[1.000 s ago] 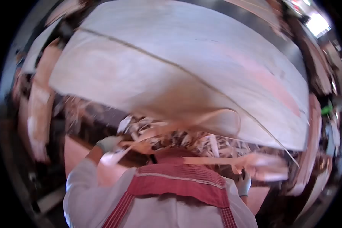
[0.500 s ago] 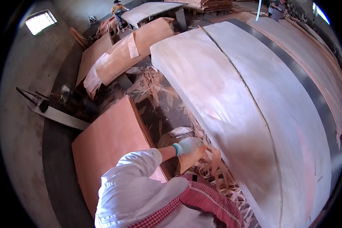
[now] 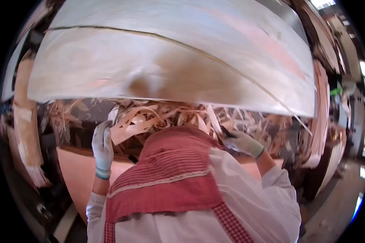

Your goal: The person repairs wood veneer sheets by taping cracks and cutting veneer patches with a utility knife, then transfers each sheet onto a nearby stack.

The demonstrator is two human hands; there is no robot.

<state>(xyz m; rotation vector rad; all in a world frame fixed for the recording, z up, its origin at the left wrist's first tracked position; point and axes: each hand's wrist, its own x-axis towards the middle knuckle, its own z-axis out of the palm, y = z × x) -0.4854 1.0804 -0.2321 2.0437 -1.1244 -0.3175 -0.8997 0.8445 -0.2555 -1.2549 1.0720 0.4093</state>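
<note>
Gloved in white, my left hand [image 3: 103,146] is raised beside a torn veneer piece [image 3: 127,128], its fingers extended and close together. Whether it touches the piece is unclear. My right hand [image 3: 242,143], also gloved, is closed on a dark tool [image 3: 228,132] whose shape is hard to make out. Beyond both hands lies a large pale veneer sheet [image 3: 109,69] with a thin strip [image 3: 190,47] running across it. Veneer scraps [image 3: 182,115] are heaped between the sheet's near edge and my red apron.
Reddish boards [image 3: 75,166] stand low at the left, partly behind my body. A rolled veneer stack [image 3: 26,133] is at the far left, and another veneer stack [image 3: 318,109] at the right. Scraps litter the dark floor [image 3: 89,115].
The view has swung back to face the sheet squarely. My left hand no longer grips the veneer piece as it did. My right hand with the dark tool has come back into view.
</note>
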